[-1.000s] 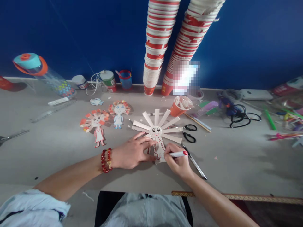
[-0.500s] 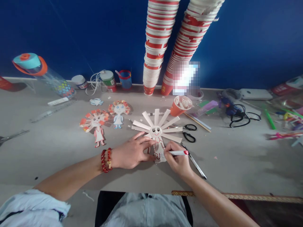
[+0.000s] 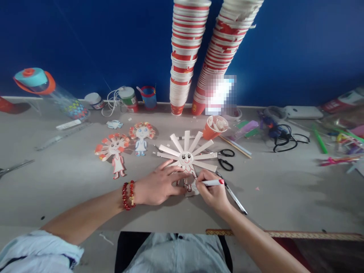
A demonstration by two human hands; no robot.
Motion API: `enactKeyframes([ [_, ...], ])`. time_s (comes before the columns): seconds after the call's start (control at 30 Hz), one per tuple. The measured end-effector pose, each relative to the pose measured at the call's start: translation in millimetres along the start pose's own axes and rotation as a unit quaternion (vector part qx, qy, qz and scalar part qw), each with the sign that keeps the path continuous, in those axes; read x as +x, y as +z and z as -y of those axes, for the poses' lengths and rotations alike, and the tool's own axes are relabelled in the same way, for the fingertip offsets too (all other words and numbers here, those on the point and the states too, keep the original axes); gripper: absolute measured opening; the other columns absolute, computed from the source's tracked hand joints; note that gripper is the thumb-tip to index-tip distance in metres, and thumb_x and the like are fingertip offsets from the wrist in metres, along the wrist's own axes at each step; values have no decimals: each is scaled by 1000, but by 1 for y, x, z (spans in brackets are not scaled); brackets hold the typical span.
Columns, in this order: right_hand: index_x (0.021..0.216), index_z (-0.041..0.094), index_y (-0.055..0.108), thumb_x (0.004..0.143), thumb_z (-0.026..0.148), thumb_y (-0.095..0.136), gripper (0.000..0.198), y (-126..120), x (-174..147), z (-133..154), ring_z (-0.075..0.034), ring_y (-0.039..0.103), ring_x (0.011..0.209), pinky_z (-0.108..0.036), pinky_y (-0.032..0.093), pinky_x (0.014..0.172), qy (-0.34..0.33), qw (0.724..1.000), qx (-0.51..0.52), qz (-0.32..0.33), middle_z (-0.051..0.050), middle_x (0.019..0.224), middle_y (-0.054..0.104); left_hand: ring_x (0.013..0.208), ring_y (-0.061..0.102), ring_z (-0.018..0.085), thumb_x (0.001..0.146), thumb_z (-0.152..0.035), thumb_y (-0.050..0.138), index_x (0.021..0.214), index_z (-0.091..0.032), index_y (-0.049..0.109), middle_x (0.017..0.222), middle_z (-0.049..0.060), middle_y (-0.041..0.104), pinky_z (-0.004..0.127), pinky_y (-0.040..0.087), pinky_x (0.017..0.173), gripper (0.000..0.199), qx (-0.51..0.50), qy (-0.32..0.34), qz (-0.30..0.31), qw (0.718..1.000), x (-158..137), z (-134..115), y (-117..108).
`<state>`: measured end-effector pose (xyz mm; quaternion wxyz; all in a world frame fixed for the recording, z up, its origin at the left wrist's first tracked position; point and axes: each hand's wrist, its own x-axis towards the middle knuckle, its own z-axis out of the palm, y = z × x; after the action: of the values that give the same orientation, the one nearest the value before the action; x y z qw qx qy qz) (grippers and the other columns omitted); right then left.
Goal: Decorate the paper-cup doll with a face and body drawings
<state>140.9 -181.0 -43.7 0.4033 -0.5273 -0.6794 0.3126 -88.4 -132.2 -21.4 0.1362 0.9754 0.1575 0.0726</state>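
Right hand: fingers [image 3: 202, 177] pinched around a red-ended marker [image 3: 213, 182], its tip hidden at the right edge of the paper figure's body.
Left hand [image 3: 156, 184]: spread, fingertips resting on the paper figure and covering the left part of its body.
Paper figure [image 3: 186, 159]: flat on the table [image 3: 153, 220] between both hands, face drawn, strips fanned around the head, red lines on the body.
Scissors [image 3: 226, 153]: right of the figure, black handles clear, blades partly covered by its strips.
Pen [image 3: 237, 200]: right of the figure, slanting close beside the right hand.
Second marker [image 3: 174, 138]: behind the figure's upper strips, partly covered.
Red cup [image 3: 211, 131]: beyond the figure to the right, filled with pale scraps.
Coloured dolls: a red-outlined one [image 3: 118, 165] and a blue-outlined one [image 3: 141, 144], left of the figure.
Cup stacks: two, the straighter [image 3: 182, 68] and the leaning [image 3: 217, 57], well beyond the figure.
Bottle [image 3: 66, 102]: far left of the figure.
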Motion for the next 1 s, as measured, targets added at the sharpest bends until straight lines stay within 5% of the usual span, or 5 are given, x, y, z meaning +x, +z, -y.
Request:
enactKeyframes([
  [0.3,64,21,44,77,12,49,17,1,0,-2,-11,37,52,-24,30,51,8,999,38,-25,6,56,42,140,32,25,93,-17,51,134,-37,53,156,-7,37,55,4,121,46,7,18,15,1000,0,-2,5],
  [1.0,64,21,42,76,13,49,17,1,0,2,-11,37,52,-24,28,51,9,1000,5,-18,6,56,41,135,37,24,91,-15,52,128,-34,59,151,-4,44,53,8,120,42,-3,18,15,1000,5,-6,-2],
])
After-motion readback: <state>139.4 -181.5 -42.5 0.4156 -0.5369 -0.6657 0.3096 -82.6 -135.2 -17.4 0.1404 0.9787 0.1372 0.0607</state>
